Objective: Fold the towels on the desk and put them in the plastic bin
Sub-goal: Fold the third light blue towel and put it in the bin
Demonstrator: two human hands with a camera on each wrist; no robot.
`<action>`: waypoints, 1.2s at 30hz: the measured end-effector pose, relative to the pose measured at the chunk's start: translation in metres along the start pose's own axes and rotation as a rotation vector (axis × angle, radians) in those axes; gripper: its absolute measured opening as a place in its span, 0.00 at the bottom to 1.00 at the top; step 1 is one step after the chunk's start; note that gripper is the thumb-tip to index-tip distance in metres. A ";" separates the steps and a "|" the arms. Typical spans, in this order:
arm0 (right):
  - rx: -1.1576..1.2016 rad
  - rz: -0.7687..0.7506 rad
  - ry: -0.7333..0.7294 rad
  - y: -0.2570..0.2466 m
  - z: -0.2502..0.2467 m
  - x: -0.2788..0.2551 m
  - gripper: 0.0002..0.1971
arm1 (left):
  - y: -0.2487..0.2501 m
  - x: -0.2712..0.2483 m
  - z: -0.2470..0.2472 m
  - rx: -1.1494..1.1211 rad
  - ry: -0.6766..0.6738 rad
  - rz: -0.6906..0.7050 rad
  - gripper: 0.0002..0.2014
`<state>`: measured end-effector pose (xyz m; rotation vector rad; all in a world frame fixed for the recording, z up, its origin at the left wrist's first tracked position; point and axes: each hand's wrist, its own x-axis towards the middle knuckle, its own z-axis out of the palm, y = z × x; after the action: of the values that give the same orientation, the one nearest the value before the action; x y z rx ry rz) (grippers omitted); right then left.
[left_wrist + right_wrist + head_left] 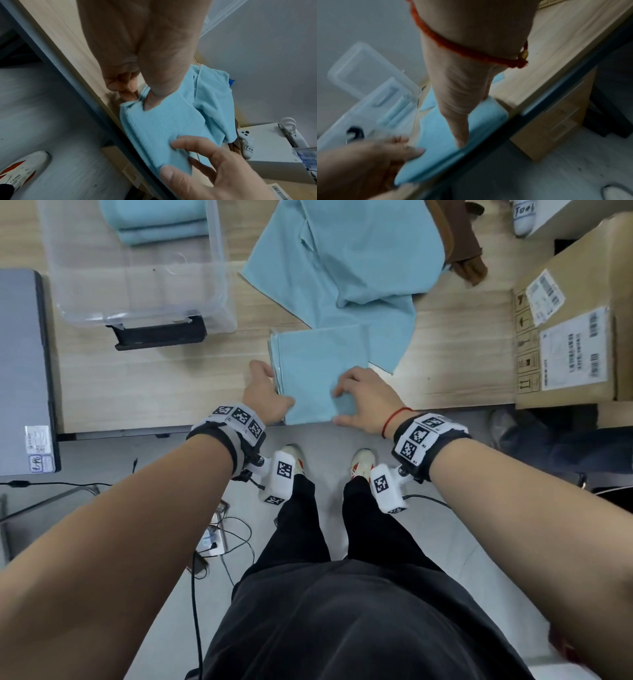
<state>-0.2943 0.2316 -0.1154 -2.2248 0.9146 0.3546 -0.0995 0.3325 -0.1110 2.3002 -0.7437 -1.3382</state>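
At the near edge of the table, a folded light-blue towel lay as a neat rectangle, its stacked layers showing along the left side. The left hand held that left edge, thumb on top and fingers curled in at the side in the left wrist view, the grip pinching the layers. The right hand rested on the towel's near right corner, fingers bent onto the cloth; whether they had taken hold or only pressed could not be told. The cloth looked soft, light and limp, with a fine nap, likely to slump or unfold if lifted by one corner, so a hold on both side edges, or a hand slid beneath the stack, seemed the safer way to carry it. Just beyond it, an unfolded towel of the same blue lay spread and rumpled toward the far side, part of it under the folded one's far right corner. At far left stood the clear plastic bin, with its black latch on the near side, already holding folded blue towels. A cardboard box stood at right.
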 end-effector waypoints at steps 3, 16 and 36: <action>-0.127 -0.034 0.002 -0.001 0.006 -0.009 0.37 | -0.007 -0.001 0.001 0.045 -0.013 0.037 0.25; -0.135 -0.025 0.158 0.005 0.010 -0.009 0.11 | -0.008 -0.015 0.018 0.658 -0.177 0.465 0.35; 0.024 0.068 0.084 0.022 -0.012 0.009 0.15 | 0.002 0.005 -0.001 0.521 -0.176 0.387 0.29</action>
<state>-0.3032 0.2075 -0.1217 -2.2044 1.0359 0.2819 -0.0975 0.3281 -0.1129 2.2378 -1.6674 -1.2784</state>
